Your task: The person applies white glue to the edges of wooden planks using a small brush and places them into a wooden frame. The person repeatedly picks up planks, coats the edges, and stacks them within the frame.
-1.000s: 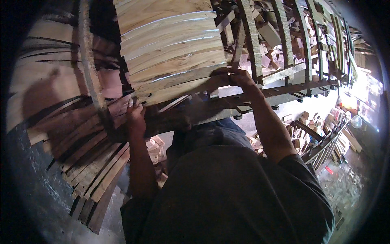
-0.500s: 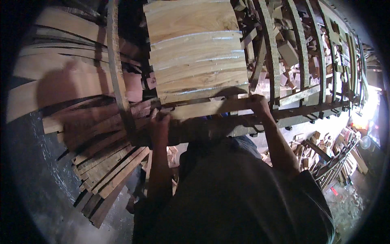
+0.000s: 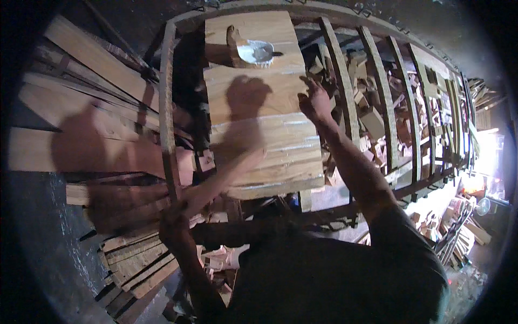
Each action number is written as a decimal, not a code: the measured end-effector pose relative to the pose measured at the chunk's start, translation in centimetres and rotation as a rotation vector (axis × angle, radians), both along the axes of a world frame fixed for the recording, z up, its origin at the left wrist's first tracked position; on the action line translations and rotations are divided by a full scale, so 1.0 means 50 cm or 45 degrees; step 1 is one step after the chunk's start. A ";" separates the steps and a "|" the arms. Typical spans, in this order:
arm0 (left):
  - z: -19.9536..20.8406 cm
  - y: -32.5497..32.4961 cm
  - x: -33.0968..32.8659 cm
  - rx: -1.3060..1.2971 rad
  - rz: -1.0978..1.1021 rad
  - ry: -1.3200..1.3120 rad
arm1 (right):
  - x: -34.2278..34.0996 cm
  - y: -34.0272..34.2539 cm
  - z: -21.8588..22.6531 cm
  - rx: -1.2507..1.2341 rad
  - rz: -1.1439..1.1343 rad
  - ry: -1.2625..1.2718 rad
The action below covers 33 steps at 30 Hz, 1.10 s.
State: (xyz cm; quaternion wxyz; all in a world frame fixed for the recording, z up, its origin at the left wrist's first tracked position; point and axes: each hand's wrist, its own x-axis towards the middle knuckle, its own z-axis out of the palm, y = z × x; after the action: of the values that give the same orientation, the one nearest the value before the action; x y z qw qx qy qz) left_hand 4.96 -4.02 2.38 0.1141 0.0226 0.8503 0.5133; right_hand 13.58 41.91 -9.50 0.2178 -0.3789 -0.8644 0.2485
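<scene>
My left hand (image 3: 175,222) is closed round one end of a narrow wooden strip (image 3: 229,175), which slants up and rightward over the near part of a panel. That panel (image 3: 264,127) is made of pale boards lying side by side, with whitish lines of what looks like glue along the joints. My right hand (image 3: 317,100) hovers by the panel's right edge, fingers apart and holding nothing. On the panel's far part rests a small container of white paste (image 3: 256,52), with a dark tool lying in it and a brown wooden piece (image 3: 233,36) at its left.
A long frame with crossbars (image 3: 380,97) surrounds and supports the panel. Many offcuts (image 3: 372,121) lie beneath its bars on the right. Stacked planks (image 3: 81,108) fan out at the left. More wood scraps (image 3: 458,227) and a small fan (image 3: 483,206) stand at the lower right.
My right hand has let go of the strip and reached forward. My left hand has drawn its end nearer and to the left, tilting the strip. The view now takes in the paste container.
</scene>
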 end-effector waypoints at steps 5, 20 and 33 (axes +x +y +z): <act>-0.016 -0.083 0.040 -0.619 -0.408 0.319 | -0.182 0.146 -0.019 0.331 0.255 -0.356; 0.095 0.032 0.049 -0.048 -0.565 0.034 | -0.276 0.168 -0.037 0.570 0.658 -0.293; 0.086 0.008 0.067 -0.273 -0.705 0.208 | -0.191 0.267 -0.096 -0.916 -0.007 0.354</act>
State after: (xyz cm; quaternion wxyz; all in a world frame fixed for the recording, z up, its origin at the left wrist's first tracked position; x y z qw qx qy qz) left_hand 8.31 -3.61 6.68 0.1828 0.2825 0.8674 0.3666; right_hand 4.00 55.24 -14.32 0.1866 -0.3963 -0.6832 0.5842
